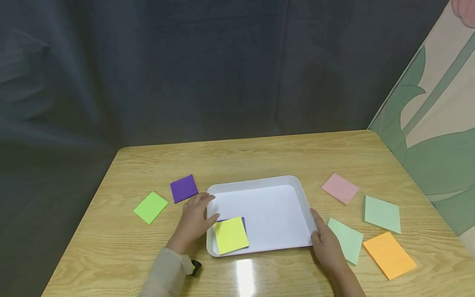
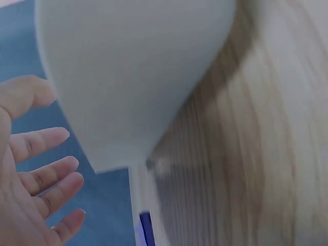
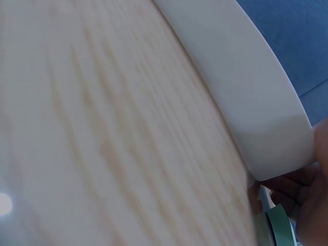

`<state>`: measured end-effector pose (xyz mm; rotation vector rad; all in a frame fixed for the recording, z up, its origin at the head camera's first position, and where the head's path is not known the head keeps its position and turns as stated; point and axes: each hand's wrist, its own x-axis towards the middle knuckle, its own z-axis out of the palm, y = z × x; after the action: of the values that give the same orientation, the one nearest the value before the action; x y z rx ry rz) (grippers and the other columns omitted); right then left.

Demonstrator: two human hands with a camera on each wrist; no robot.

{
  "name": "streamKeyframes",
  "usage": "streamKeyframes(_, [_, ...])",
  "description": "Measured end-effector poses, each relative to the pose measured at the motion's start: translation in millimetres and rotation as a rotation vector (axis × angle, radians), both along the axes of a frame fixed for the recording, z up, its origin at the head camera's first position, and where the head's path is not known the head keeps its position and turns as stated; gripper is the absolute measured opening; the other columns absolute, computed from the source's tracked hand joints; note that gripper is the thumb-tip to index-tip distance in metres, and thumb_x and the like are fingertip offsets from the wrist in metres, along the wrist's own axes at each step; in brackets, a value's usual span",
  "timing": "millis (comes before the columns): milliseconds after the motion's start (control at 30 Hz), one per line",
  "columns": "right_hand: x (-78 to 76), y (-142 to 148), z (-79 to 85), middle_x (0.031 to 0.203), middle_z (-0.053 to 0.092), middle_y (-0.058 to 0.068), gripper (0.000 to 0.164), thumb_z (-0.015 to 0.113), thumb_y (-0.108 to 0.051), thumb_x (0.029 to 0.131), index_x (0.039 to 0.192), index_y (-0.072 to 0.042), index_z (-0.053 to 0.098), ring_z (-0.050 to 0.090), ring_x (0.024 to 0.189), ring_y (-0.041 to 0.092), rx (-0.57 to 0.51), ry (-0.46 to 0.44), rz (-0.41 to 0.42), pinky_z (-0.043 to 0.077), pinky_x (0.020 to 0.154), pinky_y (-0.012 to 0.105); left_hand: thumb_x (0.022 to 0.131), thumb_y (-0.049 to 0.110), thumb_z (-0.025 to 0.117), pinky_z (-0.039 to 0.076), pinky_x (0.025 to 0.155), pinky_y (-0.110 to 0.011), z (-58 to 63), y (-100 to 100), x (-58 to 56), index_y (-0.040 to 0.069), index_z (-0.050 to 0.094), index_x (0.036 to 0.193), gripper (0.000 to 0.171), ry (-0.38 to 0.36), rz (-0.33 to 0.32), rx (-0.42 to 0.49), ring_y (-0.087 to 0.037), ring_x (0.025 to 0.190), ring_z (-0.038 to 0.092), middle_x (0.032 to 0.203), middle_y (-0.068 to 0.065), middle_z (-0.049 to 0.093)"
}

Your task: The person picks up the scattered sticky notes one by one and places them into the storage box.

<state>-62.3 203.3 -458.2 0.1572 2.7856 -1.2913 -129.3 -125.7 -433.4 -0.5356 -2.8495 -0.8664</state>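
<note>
A white rectangular tray (image 1: 274, 214) lies in the middle of the wooden table. In its front left corner a yellow sticky note pad (image 1: 231, 236) rests over a purple one (image 1: 243, 222), whose edge peeks out. My left hand (image 1: 193, 220) is at the tray's left rim, fingers spread and thumb reaching over the edge. The left wrist view shows these fingers (image 2: 56, 171) apart beside the tray's outer wall. At the right end, my right hand (image 1: 328, 247) grips the tray, thumb at the rim; its fingers (image 3: 289, 187) curl at the wall's lower edge, partly hidden.
Left of the tray lie a purple pad (image 1: 184, 189) and a lime green pad (image 1: 151, 207). On the right are a pink pad (image 1: 340, 188), two pale green pads (image 1: 382, 214) and an orange pad (image 1: 390, 255). A dark curtain (image 1: 230, 70) hangs behind the table.
</note>
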Motion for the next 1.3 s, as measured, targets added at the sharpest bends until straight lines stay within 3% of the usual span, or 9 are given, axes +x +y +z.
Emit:
streamKeyframes(267, [0.0, -0.8, 1.4, 0.138, 0.023, 0.031, 0.056, 0.028, 0.002, 0.084, 0.138, -0.005, 0.014, 0.020, 0.123, 0.043, 0.004, 0.003, -0.001, 0.021, 0.100, 0.058, 0.077, 0.022, 0.063, 0.030, 0.091, -0.058, -5.5, -26.0, -4.8, 0.003, 0.052, 0.115, 0.044, 0.002, 0.085, 0.034, -0.039, 0.107, 0.041, 0.117, -0.022, 0.050])
streamKeyframes(667, [0.3, -0.7, 3.1, 0.136, 0.024, 0.033, 0.055, 0.028, 0.002, 0.083, 0.137, -0.002, 0.016, 0.020, 0.122, 0.044, 0.002, 0.031, 0.010, 0.022, 0.099, 0.060, 0.080, 0.022, 0.058, 0.032, 0.087, -0.061, -9.7, -55.3, -8.9, -0.002, 0.046, 0.119, 0.047, -0.061, 0.188, -0.052, -0.041, 0.109, 0.038, 0.117, -0.028, 0.046])
streamKeyframes(1033, [-0.3, -0.1, 0.0, 0.138, 0.023, 0.031, 0.055, 0.028, 0.002, 0.085, 0.138, -0.004, 0.015, 0.019, 0.124, 0.043, -0.001, 0.007, 0.005, 0.021, 0.100, 0.058, 0.080, 0.023, 0.056, 0.029, 0.087, -0.062, -6.3, -70.4, -12.2, -0.004, 0.042, 0.121, 0.051, -0.111, 0.215, -0.106, -0.044, 0.110, 0.034, 0.122, -0.032, 0.041])
streamKeyframes(1300, [0.9, -0.6, 0.2, 0.138, 0.023, 0.031, 0.055, 0.028, 0.001, 0.085, 0.138, -0.005, 0.015, 0.020, 0.123, 0.042, -0.006, 0.008, -0.003, 0.021, 0.100, 0.058, 0.078, 0.021, 0.057, 0.030, 0.082, -0.061, -3.0, -78.1, -11.2, -0.006, 0.043, 0.118, 0.051, -0.074, 0.221, -0.109, -0.045, 0.105, 0.037, 0.117, -0.031, 0.044])
